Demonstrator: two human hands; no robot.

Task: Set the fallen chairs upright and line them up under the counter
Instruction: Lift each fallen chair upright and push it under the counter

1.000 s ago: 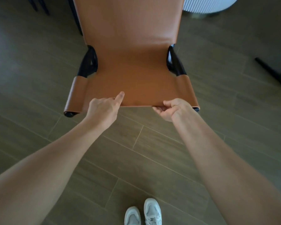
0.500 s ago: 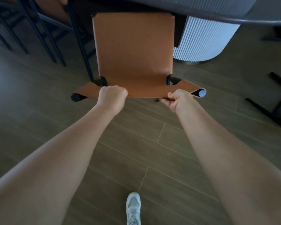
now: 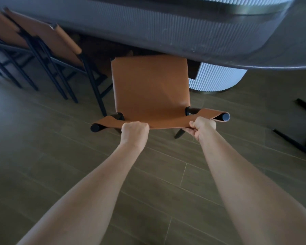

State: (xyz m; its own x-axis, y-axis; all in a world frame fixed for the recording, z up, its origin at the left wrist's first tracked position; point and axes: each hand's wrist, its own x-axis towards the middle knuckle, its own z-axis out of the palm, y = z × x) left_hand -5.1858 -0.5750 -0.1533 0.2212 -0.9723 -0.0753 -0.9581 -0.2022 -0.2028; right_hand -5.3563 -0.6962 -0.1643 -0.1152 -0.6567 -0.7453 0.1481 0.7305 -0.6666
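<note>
A tan leather chair (image 3: 150, 89) with a black frame stands upright in front of me, its seat reaching under the dark counter top (image 3: 265, 55). Both my hands hold the top edge of its backrest. My left hand (image 3: 135, 130) grips the edge left of centre with the fingers curled over it. My right hand (image 3: 202, 127) grips the edge near the right end, thumb on top. Two more tan chairs (image 3: 58, 41) stand tucked under the counter to the left.
The counter's white ribbed base (image 3: 217, 78) stands just right of the chair's seat. Black frame bars of another piece of furniture (image 3: 297, 137) lie on the floor at the right. Brown plank floor (image 3: 166, 183) spreads between me and the chair.
The chair has moved away from me toward the counter and its seat now reaches beneath the top. My left hand, loose with a pointing finger a second ago, has closed on the backrest edge.
</note>
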